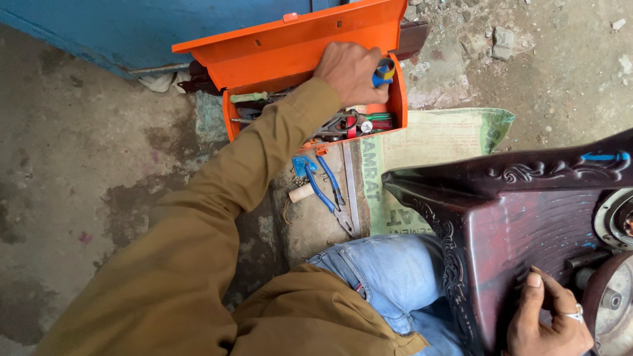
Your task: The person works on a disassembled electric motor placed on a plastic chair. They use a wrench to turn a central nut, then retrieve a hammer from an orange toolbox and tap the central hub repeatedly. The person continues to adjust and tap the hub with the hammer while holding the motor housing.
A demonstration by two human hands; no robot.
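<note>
My left hand, at the end of a brown sleeve, reaches into an open orange toolbox and grips a tool with a blue and yellow handle. The box holds several tools, among them a green-handled one and red-handled ones. My right hand, wearing a ring, rests flat on a dark carved wooden panel at the lower right, holding nothing.
Blue-handled pliers, a metal ruler and a wooden-handled tool lie on the concrete floor in front of the box. A green printed sack is spread beside them. A blue wall stands behind. My jeans-clad leg is below.
</note>
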